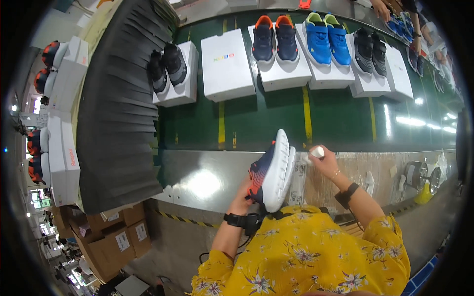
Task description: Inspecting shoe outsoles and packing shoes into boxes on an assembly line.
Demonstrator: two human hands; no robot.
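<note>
My left hand is closed round a pair of navy and orange sneakers in front of my body. The sneakers are tilted on their sides with their thick white soles turned to the right, pressed close together. Most of my left fingers are hidden behind the uppers. To the right of the soles, and apart from them, my right hand grips a small white object, rounded at its end. Whether it is a wad of cloth or a small bottle I cannot make out.
Beyond the metal ledge runs a green conveyor belt. White shoe boxes stand on it, most topped with sneakers. A dark strip curtain hangs at left. Another person's hand shows at the far right.
</note>
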